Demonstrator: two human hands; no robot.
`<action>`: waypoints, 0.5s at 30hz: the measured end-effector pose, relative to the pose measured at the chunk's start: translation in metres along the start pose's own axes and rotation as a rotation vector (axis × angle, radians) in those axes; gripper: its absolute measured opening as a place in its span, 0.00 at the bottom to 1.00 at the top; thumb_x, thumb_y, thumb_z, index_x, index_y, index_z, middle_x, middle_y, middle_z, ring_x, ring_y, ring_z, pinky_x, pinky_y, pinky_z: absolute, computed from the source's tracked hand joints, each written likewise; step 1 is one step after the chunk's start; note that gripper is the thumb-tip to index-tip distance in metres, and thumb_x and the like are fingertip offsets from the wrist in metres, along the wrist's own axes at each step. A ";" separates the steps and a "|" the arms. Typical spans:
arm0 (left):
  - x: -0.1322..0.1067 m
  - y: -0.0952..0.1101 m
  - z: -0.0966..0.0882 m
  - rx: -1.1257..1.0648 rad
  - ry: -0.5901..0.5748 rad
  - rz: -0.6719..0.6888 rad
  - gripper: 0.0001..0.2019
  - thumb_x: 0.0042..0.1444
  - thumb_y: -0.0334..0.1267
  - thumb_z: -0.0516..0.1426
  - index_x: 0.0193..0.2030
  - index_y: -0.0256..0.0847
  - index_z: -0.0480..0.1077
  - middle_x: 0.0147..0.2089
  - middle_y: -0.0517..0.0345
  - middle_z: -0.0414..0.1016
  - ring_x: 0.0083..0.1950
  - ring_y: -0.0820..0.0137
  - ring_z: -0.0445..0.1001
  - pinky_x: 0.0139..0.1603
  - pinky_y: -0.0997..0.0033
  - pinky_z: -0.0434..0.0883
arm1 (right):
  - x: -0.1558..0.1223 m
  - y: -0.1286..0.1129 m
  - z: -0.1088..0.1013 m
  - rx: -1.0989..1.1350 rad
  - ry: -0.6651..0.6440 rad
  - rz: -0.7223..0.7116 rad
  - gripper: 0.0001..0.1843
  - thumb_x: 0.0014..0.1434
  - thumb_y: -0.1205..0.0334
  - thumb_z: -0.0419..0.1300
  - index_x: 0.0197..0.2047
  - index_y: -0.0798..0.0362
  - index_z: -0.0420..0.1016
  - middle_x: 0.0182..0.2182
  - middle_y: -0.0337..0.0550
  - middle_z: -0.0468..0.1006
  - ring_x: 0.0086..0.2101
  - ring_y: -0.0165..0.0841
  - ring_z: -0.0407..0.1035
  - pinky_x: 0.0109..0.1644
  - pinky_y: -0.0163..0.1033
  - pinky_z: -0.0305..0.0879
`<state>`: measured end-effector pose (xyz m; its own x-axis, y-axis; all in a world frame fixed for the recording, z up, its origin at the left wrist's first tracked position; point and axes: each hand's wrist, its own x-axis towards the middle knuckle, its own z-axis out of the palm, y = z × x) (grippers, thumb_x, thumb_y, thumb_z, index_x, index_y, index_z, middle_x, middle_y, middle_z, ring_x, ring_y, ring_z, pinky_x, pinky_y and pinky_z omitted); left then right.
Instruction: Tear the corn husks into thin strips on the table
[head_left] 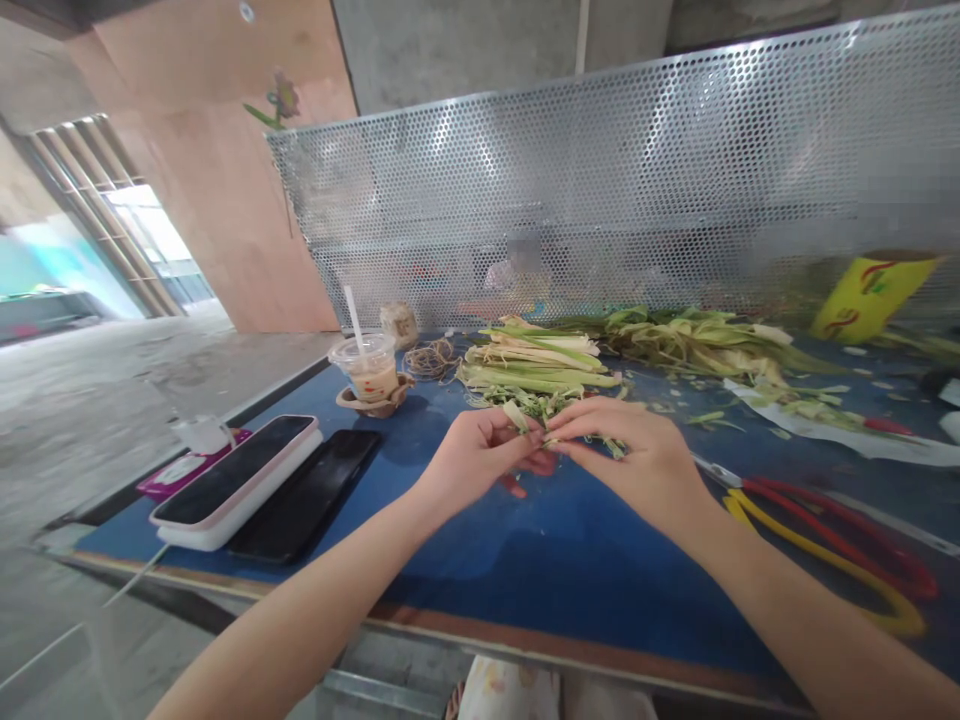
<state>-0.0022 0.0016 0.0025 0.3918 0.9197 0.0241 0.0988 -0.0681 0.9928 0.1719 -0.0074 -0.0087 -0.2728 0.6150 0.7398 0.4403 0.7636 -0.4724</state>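
My left hand (476,455) and my right hand (637,450) meet over the blue table (540,560), fingertips pinched together on a small piece of green stalk (534,424). Just behind them lies a bundle of trimmed pale green stalks (536,365). A longer heap of green leaves and husks (697,345) stretches to the right behind it. Something small and red (514,487) lies on the table under my left hand.
A plastic cup with a straw (369,370), a coil of twine (431,357), a phone in a white case (236,478) and a black phone (307,505) lie left. Red and yellow handled scissors (825,545) lie right. A perforated metal screen (637,180) stands behind, a person beyond it.
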 end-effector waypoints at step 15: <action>-0.004 -0.002 0.004 0.197 -0.006 0.089 0.09 0.51 0.41 0.55 0.35 0.37 0.65 0.26 0.57 0.75 0.28 0.68 0.77 0.13 0.83 0.63 | 0.001 0.010 0.009 0.462 -0.096 0.590 0.12 0.47 0.58 0.63 0.32 0.52 0.64 0.25 0.37 0.72 0.27 0.29 0.68 0.31 0.35 0.65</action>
<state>-0.0006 -0.0034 0.0001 0.4119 0.9046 0.1094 0.2404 -0.2237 0.9446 0.1686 0.0022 -0.0168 -0.1857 0.9456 0.2670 0.1388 0.2943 -0.9456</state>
